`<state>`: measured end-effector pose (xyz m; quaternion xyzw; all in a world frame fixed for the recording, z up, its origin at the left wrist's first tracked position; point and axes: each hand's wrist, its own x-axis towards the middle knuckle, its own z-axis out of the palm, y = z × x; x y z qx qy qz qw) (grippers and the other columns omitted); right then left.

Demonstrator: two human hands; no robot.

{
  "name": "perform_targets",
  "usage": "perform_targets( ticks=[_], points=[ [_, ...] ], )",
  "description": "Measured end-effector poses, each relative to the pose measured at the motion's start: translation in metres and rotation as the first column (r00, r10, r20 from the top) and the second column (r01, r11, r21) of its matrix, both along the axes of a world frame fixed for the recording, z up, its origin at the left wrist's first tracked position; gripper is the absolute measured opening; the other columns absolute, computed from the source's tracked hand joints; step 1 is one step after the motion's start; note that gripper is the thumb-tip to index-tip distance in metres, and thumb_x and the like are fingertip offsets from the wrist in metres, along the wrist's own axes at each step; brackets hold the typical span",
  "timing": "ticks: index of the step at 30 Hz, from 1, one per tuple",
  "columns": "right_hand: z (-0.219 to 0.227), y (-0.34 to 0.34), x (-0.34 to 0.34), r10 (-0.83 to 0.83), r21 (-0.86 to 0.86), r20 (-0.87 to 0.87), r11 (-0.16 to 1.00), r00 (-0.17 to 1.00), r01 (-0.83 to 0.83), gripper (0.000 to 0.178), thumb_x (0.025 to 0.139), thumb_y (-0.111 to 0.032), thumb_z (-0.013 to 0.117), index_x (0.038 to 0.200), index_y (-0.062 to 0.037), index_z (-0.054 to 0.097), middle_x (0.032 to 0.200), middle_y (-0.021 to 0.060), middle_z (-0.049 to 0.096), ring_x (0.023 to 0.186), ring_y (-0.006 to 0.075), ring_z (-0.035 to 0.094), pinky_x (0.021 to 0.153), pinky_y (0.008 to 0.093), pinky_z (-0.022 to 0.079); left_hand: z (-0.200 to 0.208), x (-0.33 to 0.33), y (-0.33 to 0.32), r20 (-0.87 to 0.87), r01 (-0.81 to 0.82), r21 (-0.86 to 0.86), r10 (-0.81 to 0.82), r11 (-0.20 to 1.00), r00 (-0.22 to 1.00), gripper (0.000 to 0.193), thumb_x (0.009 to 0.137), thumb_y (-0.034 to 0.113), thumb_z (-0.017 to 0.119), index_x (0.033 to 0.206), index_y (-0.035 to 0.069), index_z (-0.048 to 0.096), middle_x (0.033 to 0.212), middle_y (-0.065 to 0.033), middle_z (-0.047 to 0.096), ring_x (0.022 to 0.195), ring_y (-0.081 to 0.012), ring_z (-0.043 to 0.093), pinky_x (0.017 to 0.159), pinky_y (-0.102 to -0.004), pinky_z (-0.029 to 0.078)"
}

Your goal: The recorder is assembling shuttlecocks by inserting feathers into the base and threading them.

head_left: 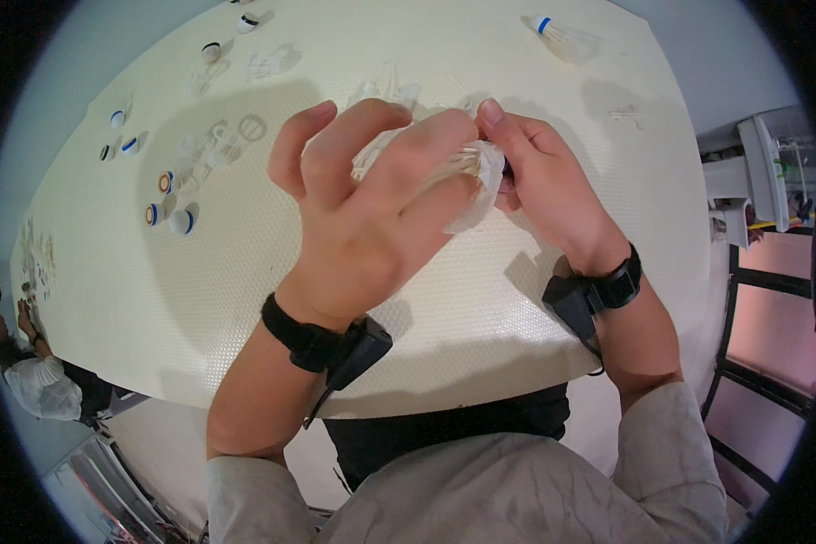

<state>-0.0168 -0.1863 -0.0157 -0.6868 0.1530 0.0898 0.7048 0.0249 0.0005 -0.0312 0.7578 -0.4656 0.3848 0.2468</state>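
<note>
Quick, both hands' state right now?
Left hand: closed, holding a white, ribbed, translucent-edged shuttlecock skirt.
Right hand: closed on its right end, partly hidden.

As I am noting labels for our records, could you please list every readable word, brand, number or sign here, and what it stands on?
No text can be read in this view.
Held shuttlecock: no lettering visible.
Loose corks with coloured bands: any print is too small.
Black wrist devices: no lettering discernible.
White items at the right: too blurred to tell.
</note>
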Motion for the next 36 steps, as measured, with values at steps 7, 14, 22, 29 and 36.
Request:
perform_targets(
  ticks=[7,14,22,29,36],
  points=[
    [-0.002,0.002,0.0,-0.015,0.086,0.04,0.996,0.999,0.011,0.047,0.102,-0.046,0.052,0.091,-0.0014,0.063,0.064,-0.0024,0.048,0.051,0.0043,0.035,0.046,0.0212,0.026,-0.001,-0.001,-0.003,-0.021,-0.029,-0.022,0.028,0.999,0.999,0.027,0.058,0.022,0.079,0.078,0.023,0.061,0.118,0.0037,0.063,0.113,-0.0297,0.048,0.097,-0.0456,0.032],
    [-0.006,0.013,-0.001,-0.095,0.155,0.058,0.984,0.994,0.085,0.045,0.103,-0.043,0.05,0.088,-0.002,0.062,0.059,-0.002,0.045,0.046,0.005,0.034,0.044,0.0224,0.025,-0.002,0.001,-0.002,-0.1,-0.041,-0.048,0.036,0.998,0.994,0.027,0.056,0.019,0.082,0.071,0.018,0.06,0.121,-0.0021,0.063,0.124,-0.0347,0.045,0.103,-0.0418,0.032],
    [-0.011,0.01,0.001,-0.052,0.206,0.076,0.978,0.996,0.035,0.048,0.103,-0.044,0.049,0.084,-0.0013,0.061,0.058,-0.0021,0.045,0.046,0.0055,0.034,0.045,0.0233,0.028,-0.003,0.003,0.0,-0.085,-0.064,0.015,0.065,0.998,0.994,0.027,0.069,0.021,0.081,0.069,0.016,0.055,0.124,-0.0051,0.061,0.128,-0.0347,0.041,0.103,-0.0439,0.033],
    [-0.011,0.01,0.003,-0.023,0.265,0.104,0.964,0.994,-0.005,0.047,0.103,-0.043,0.048,0.08,-0.0042,0.059,0.058,-0.0032,0.043,0.048,0.0053,0.035,0.045,0.0239,0.027,-0.003,0.006,0.007,-0.075,-0.03,0.044,0.034,0.999,0.997,0.028,0.072,0.025,0.081,0.091,0.016,0.062,0.129,-0.0098,0.056,0.129,-0.0353,0.04,0.104,-0.0464,0.035],
    [-0.017,0.01,0.004,-0.184,-0.043,0.368,0.976,0.911,0.215,0.04,0.101,-0.037,0.056,0.085,-0.0006,0.06,0.063,-0.0021,0.048,0.055,0.0066,0.041,0.05,0.0239,0.035,-0.007,0.012,-0.007,-0.56,0.07,-0.578,-0.457,0.813,0.691,0.088,0.092,0.06,0.041,0.157,0.005,0.019,0.161,-0.0163,0.021,0.145,-0.0323,0.026,0.117,-0.0471,0.017]
  ],
)
